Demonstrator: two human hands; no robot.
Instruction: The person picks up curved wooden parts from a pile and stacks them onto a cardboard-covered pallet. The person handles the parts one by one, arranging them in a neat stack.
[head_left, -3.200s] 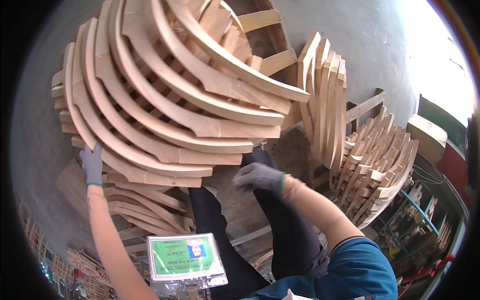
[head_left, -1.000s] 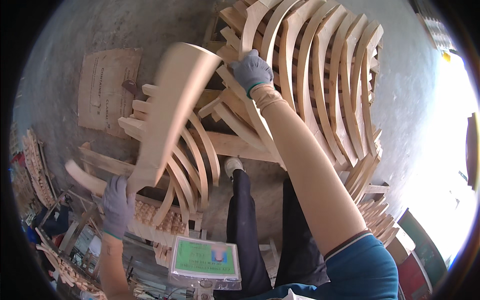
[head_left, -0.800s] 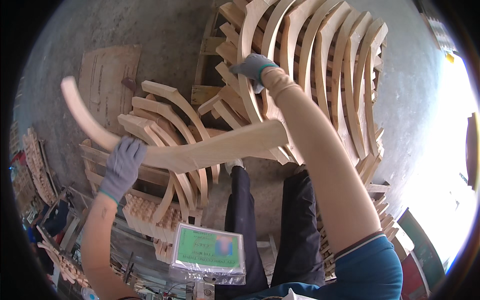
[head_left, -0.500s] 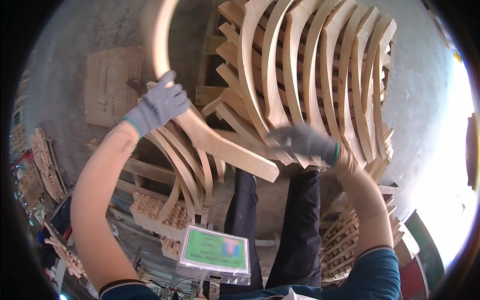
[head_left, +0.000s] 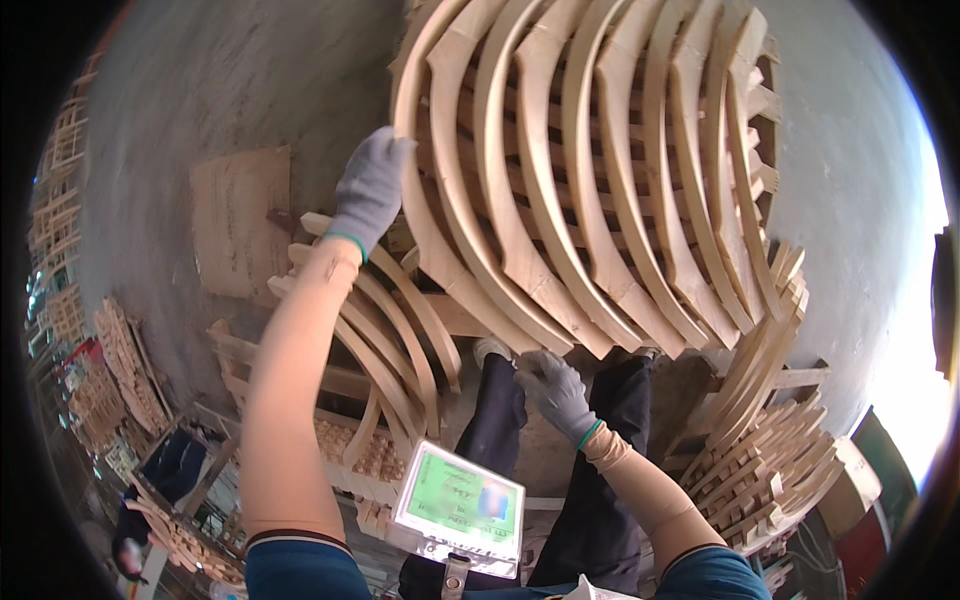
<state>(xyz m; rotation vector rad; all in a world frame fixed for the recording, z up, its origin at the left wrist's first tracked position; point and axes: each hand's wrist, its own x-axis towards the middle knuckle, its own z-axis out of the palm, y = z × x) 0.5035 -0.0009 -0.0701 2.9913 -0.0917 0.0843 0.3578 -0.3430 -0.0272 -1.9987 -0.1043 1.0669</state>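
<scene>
Two gloved hands on one curved piece (head_left: 440, 215) of pale bare wood, leftmost in stack (head_left: 600, 170) of about eight such arcs, upper centre of frame. Long axis from top down to lower right, bowed leftward. Left hand (head_left: 368, 190) closed around upper edge; right hand (head_left: 556, 392) spread flat against lower end.

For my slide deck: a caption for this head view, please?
Gloved left hand and right hand set a curved wooden piece onto a stack.
</scene>
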